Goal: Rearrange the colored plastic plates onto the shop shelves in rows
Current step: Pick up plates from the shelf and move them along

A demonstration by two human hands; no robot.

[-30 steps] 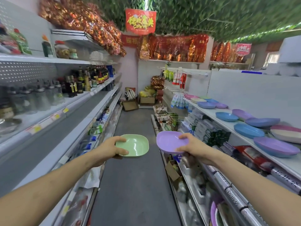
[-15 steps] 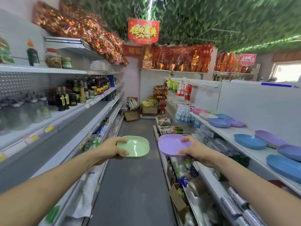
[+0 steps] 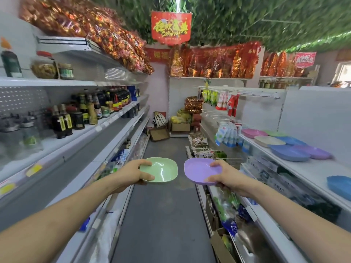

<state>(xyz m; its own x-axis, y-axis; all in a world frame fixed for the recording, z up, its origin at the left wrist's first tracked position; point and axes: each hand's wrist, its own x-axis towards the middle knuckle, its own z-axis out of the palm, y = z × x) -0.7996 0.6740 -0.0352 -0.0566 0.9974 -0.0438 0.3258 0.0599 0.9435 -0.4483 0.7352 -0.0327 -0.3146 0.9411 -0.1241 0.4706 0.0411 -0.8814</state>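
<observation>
Both hands are out in the lower middle of the frame, each holding one plate over the aisle floor. The left hand [image 3: 131,173] grips the green plate [image 3: 163,169] at its left rim. The right hand [image 3: 226,177] grips the purple plate [image 3: 199,170] at its right rim. On each plate two fingertips lie over the rim; the other fingers I cannot see. The two plates are about level, hollow side up, and apart from each other.

I judge these plates to be light and stiff, made of thin plastic with a smooth, shiny face, so they may slip a little in a loose pinch. They probably do not break easily, but a dropped one could bounce or slide away. The rim is the good place to hold, and one hand per plate seems enough.

Farther, on the right of the frame, the shelf [image 3: 303,168] carries a blue plate [image 3: 340,185] at the edge. Beyond it is a group [image 3: 288,153] of blue, purple, cream and pink plates toward the back.
</observation>
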